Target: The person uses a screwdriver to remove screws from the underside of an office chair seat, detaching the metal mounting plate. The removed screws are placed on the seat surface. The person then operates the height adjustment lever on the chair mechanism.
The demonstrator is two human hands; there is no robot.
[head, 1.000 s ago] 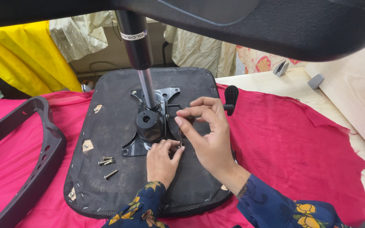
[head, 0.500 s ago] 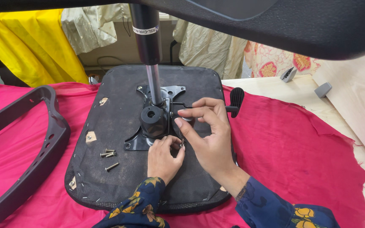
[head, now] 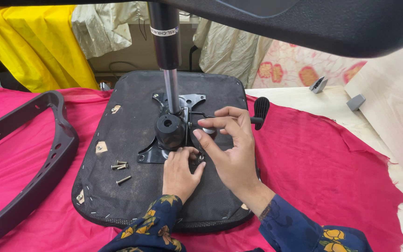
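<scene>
A bright pink cloth (head: 332, 163) covers our worktop, with yellow and cream fabrics bunched along the back and pale wooden boards at the right. On the cloth lies the upside-down black fabric-covered chair seat (head: 131, 196), and bolted at its centre is the black metal mechanism plate (head: 157, 151) with a chrome and black gas-lift column (head: 166, 51) rising from it.

Our left hand (head: 179, 171) rests on the seat at the plate's near corner, its grip closed around a small fastener there, though what exactly it pinches is hidden. Our right hand (head: 232, 149) hovers just beside it, thumb and forefinger pinched together at the same corner. We judge that we are seating a screw at the plate's near right corner.

3 or 4 loose silver screws (head: 120, 169) lie on the seat to the left, near the plate. A curved dark grey plastic frame (head: 43, 163) lies further left.

The next move calls for keeping the fastener upright in its hole while turning it.
</scene>
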